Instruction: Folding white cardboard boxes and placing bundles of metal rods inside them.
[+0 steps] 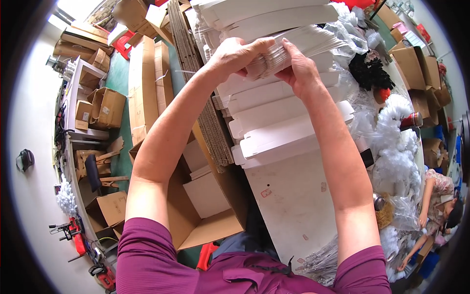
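Note:
Both my hands are raised over the far part of the white table (289, 206), gripping a bundle of thin, translucent whitish strips or sleeves (268, 63). My left hand (234, 56) is closed round its left end, thumb along the top. At its right side my right hand (302, 71) pinches it between thumb and fingers. Toward the upper right the thin layers fan out; their exact kind cannot be made out. Under and around the bundle lie flat white folded cartons (279, 139), overlapping in rows, with more white cartons (274, 17) piled beyond my hands.
An open brown carton (210, 228) holding white pieces stands left of the table, beside a stack of corrugated sheets (210, 117). White fluffy bundles (396, 142) and clear plastic crowd the right. A co-worker (435, 201) sits at far right. Thin silvery stems (320, 257) lie near my right elbow.

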Tool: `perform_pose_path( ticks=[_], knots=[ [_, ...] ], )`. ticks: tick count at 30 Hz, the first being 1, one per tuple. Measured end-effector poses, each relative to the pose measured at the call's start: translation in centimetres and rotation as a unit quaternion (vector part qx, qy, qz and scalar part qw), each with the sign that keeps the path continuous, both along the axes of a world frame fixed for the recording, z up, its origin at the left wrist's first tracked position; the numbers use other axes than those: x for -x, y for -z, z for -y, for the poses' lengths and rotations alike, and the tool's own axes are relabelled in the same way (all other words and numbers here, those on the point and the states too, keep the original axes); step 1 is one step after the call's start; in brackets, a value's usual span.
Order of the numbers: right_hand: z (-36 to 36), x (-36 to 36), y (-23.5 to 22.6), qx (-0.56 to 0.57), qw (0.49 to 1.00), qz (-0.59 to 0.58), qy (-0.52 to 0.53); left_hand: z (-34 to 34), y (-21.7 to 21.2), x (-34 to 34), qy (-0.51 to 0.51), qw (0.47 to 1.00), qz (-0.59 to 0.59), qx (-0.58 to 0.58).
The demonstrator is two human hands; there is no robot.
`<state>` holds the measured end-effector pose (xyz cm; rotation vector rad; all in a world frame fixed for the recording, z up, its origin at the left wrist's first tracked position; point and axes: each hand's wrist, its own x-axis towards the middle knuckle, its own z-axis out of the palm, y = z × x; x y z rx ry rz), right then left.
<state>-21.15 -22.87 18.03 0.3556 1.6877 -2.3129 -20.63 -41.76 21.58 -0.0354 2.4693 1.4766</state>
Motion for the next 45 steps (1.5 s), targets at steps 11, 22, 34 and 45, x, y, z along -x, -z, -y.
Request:
perform_pose_path(
  ticks=[11,22,34,45],
  knots=[
    [-0.8,-0.1,-0.9,0.062,0.997,0.026,0.035,-2.4,-0.2,0.2,-0.019,0.99,0.11,-0.082],
    [-3.6,0.8,0.0,0.126,0.988,0.018,0.089,-6.9,1.8,-0.2,0.032,0.92,0.184,-0.346],
    [-6.5,-4.7,-2.4,0.111,0.989,0.003,0.094,-10.0,0.1,-5.6,0.021,0.926,0.158,-0.342],
    [-7.9,-12.5,-5.1,0.12,0.988,-0.001,0.099,-11.3,-2.0,-12.0,0.046,0.936,0.165,-0.308]
  ],
)
